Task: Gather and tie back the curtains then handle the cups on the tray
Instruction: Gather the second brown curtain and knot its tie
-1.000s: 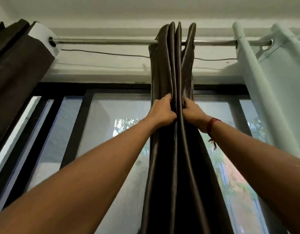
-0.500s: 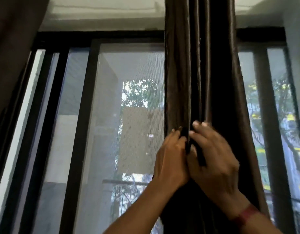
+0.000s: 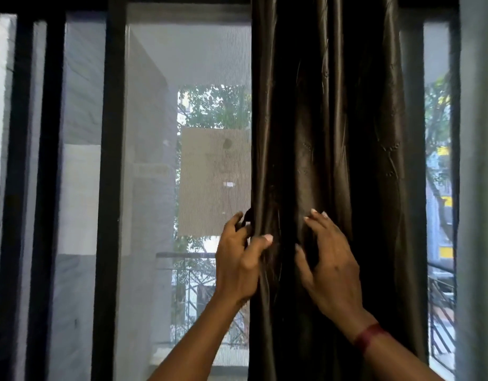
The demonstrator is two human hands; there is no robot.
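Two raised hands: left hand [image 3: 238,264] pinches curtain [image 3: 328,133] edge; right hand [image 3: 332,266] splayed, fingertips on folds.

The gathered curtain [image 3: 328,160] hangs before the window [image 3: 182,78], right of the screen [image 3: 154,188]. The left hand [image 3: 238,259] is at its left edge, the right hand [image 3: 330,265] on its front — both low.

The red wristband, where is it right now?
In the head view, the red wristband sits low on the right, around the wrist just below the right hand, in front of the dark brown curtain.
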